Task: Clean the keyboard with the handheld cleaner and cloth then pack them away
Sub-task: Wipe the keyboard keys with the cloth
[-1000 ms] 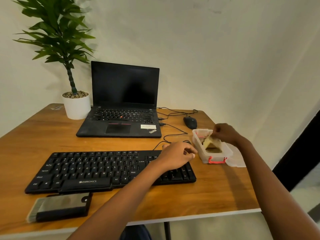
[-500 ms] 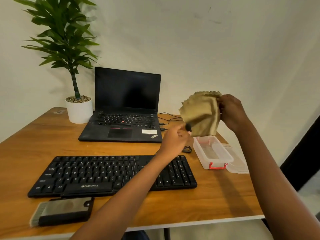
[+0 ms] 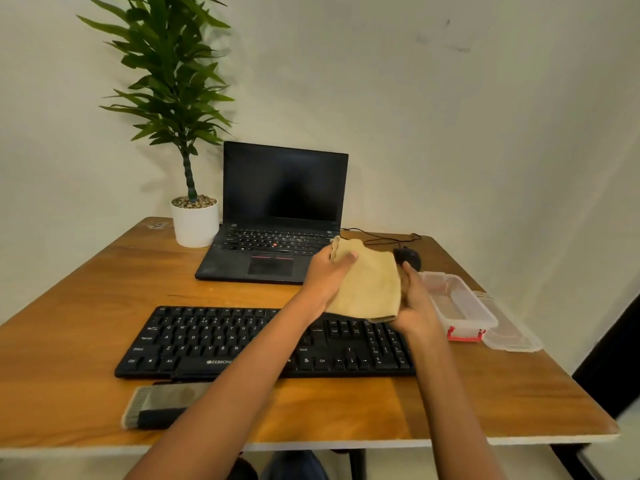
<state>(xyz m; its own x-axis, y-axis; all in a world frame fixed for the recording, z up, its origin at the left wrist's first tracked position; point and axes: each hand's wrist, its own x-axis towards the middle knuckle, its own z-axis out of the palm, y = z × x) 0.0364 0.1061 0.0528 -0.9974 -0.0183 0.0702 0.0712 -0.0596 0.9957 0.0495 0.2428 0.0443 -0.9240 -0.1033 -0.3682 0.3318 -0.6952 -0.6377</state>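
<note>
A tan cloth hangs in the air above the right half of the black keyboard. My left hand grips its upper left edge, thumb on top. My right hand holds its right and lower edge. The handheld cleaner, black with a grey brush end, lies on the table in front of the keyboard's left part; my left forearm covers its right end. A clear plastic box with a red latch stands open to the right of the keyboard, its lid beside it.
A black laptop stands open behind the keyboard. A potted plant in a white pot is at the back left. A black mouse and cables lie behind the box. The wooden table ends close to the wall.
The cloth came out of the clear box, was lifted high, and is now lowered over the keyboard. My left hand left the keyboard and took hold of the cloth.
</note>
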